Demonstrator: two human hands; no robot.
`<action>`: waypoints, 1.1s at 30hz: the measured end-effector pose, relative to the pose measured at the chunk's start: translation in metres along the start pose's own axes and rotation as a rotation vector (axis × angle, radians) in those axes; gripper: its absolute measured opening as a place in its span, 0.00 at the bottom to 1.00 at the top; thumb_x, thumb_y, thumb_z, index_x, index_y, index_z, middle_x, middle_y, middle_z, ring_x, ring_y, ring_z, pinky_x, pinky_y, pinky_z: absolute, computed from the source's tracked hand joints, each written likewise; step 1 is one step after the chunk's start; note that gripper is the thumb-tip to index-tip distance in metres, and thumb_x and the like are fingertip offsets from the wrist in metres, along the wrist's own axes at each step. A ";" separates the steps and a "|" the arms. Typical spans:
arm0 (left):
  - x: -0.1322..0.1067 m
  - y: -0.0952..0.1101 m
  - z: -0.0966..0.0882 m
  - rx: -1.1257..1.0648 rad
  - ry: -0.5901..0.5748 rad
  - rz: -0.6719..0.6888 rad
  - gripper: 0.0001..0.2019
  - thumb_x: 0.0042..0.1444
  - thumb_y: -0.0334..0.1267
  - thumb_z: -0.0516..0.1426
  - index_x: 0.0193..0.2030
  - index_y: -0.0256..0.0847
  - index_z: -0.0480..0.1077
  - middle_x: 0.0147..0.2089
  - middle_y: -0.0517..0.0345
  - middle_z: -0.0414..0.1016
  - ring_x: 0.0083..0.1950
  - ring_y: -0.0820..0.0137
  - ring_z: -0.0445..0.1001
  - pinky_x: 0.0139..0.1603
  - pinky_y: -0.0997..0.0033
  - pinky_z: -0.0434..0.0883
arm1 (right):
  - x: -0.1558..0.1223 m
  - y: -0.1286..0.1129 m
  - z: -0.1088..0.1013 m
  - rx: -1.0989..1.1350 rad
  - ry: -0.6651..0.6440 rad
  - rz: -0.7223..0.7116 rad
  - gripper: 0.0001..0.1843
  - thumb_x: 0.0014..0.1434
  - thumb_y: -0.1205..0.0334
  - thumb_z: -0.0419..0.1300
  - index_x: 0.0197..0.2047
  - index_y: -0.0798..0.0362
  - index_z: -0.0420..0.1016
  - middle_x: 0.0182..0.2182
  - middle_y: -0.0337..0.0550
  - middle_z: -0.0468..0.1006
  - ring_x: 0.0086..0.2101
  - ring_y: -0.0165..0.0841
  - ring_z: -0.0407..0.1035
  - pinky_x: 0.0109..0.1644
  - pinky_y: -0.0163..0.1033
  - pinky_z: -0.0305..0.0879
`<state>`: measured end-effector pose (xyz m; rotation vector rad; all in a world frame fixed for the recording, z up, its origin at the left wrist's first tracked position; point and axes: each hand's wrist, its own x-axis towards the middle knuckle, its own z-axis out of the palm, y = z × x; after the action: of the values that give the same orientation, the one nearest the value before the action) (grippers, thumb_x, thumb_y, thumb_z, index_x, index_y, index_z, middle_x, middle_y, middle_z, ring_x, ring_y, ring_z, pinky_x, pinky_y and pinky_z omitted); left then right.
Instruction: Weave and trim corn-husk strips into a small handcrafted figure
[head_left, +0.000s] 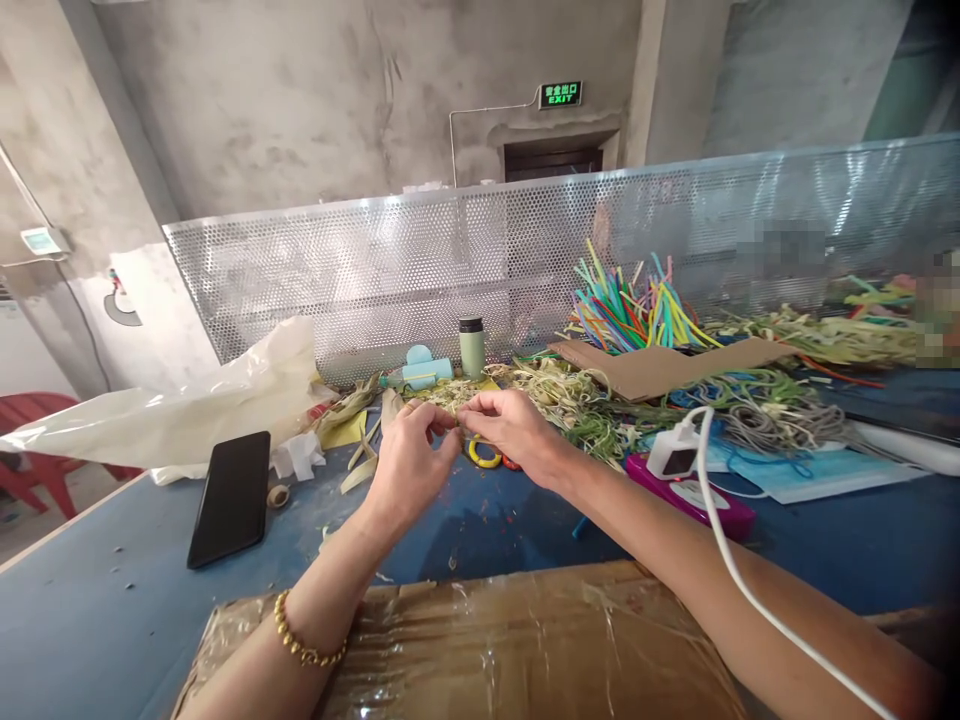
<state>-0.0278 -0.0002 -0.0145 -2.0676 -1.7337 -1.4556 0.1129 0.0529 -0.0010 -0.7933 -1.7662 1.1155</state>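
Small greenish piece (458, 421), mostly hidden, between hands (415, 452) (516, 432)

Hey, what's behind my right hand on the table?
Beyond your right hand are pale tangled strips and a green bottle. A yellow ring and something red show at the hand's lower edge; the hand covers the rest, so their full shapes can't be seen.

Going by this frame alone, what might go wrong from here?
The white cable crosses over the right forearm, so a sweep of that arm might snag it and tug the charger on the purple power strip. The left hand and right hand work close together; anything pinched there is too small to make out and, if dropped, could get lost among the pale strips.
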 end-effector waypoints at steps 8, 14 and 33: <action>0.000 -0.001 -0.002 0.049 0.018 0.088 0.08 0.56 0.29 0.52 0.27 0.40 0.67 0.29 0.59 0.67 0.33 0.70 0.64 0.36 0.70 0.60 | 0.006 0.010 -0.001 -0.022 0.000 -0.090 0.11 0.50 0.57 0.65 0.28 0.58 0.75 0.21 0.37 0.69 0.22 0.25 0.59 0.25 0.33 0.54; 0.001 -0.002 -0.006 -0.002 0.003 0.067 0.08 0.52 0.27 0.51 0.25 0.41 0.64 0.25 0.62 0.64 0.30 0.71 0.62 0.33 0.71 0.58 | 0.007 0.007 -0.004 -0.034 -0.017 -0.091 0.13 0.48 0.56 0.66 0.29 0.59 0.76 0.22 0.39 0.71 0.25 0.27 0.61 0.28 0.34 0.56; 0.005 -0.008 -0.008 0.009 -0.005 0.032 0.06 0.48 0.28 0.51 0.24 0.42 0.60 0.27 0.60 0.63 0.32 0.69 0.63 0.34 0.70 0.59 | 0.016 0.011 -0.020 -0.481 0.065 -0.368 0.07 0.56 0.66 0.59 0.27 0.56 0.72 0.22 0.38 0.73 0.25 0.27 0.63 0.30 0.34 0.57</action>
<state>-0.0395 0.0016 -0.0107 -2.0862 -1.6984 -1.4323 0.1253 0.0784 -0.0013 -0.7272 -2.0504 0.4216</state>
